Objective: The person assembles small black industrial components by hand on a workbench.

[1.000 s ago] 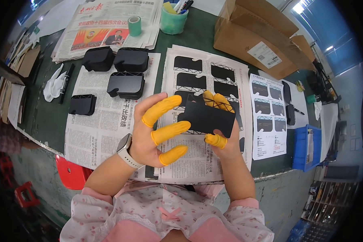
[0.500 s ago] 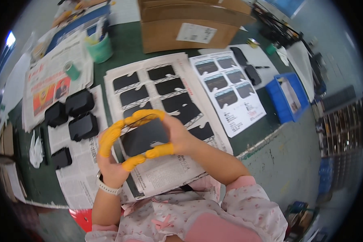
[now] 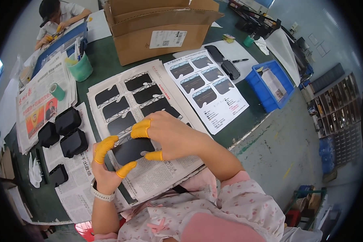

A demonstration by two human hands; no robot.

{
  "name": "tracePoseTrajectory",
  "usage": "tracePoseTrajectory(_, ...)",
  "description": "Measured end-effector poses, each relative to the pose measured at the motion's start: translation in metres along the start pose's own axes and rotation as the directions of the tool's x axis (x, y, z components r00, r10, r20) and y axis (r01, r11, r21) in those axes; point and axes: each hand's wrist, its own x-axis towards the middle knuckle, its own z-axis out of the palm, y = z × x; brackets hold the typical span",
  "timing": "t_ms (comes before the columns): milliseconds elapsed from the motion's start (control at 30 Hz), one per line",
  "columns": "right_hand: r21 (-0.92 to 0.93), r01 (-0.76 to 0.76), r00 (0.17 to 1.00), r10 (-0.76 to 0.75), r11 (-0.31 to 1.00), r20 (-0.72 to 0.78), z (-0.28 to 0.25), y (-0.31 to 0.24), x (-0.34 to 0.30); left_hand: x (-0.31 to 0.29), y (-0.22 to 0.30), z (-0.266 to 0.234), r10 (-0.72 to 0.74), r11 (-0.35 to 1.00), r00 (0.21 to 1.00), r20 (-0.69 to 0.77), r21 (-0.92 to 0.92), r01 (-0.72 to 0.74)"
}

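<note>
Between my two hands is a dark flat panel point(image 3: 130, 151) with a lattice-patterned upper edge and a small curved notch at the lower right. My left hand point(image 3: 107, 165), in yellow finger cots, grips its left end with thumb and fingers. From the right, my right hand point(image 3: 169, 135) pinches its top and bottom edges, also in yellow finger cots. Whether the panel touches the paper beneath cannot be told. Similar dark panels point(image 3: 116, 108) lie in two columns on a stack of newspaper point(image 3: 171, 179), some partly behind my right hand.
Black cases point(image 3: 74, 143) stand at left on newspaper. A printed sheet point(image 3: 226, 115) with panel pictures and a blue bin point(image 3: 266, 103) are on the right. Farther back are a cardboard box point(image 3: 129, 50) and a green cup point(image 3: 80, 68). Another person point(image 3: 62, 16) works at far left.
My view has shifted, bringing more of the other person into sight. The panel in my hands is now flatter and nearer the newspaper, and my right hand covers more of its upper right corner.
</note>
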Motion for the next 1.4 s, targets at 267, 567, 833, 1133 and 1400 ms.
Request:
tracePoseTrajectory(267,-0.020,-0.477,0.838,0.448,0.879,-0.312,-0.021,0.050,-0.028,-0.001,0.001,0.003,-0.008,0.998,1.000,0.013,0.058,0.007)
tracePoseTrajectory(567,-0.062,-0.893,0.271,0.423,0.445,-0.865,-0.094,0.250,-0.132,0.001,-0.006,0.003,0.104,0.979,0.994,0.046,0.170,-0.110)
tracePoseTrajectory(833,0.142,-0.932,0.076,0.564,0.333,-0.822,-0.110,0.301,-0.176,-0.001,-0.013,0.006,0.117,0.974,0.991,0.069,0.188,-0.128)
tracePoseTrajectory(1133,0.145,-0.853,0.197,0.566,0.502,-0.801,-0.114,0.340,-0.193,0.003,-0.007,0.010,0.106,0.970,0.992,0.067,0.214,-0.118)
tracePoseTrajectory(1400,-0.017,-0.816,0.386,0.523,0.578,-0.760,-0.131,0.339,-0.195,0.017,-0.015,0.007,0.114,0.971,0.992,0.047,0.204,-0.121)
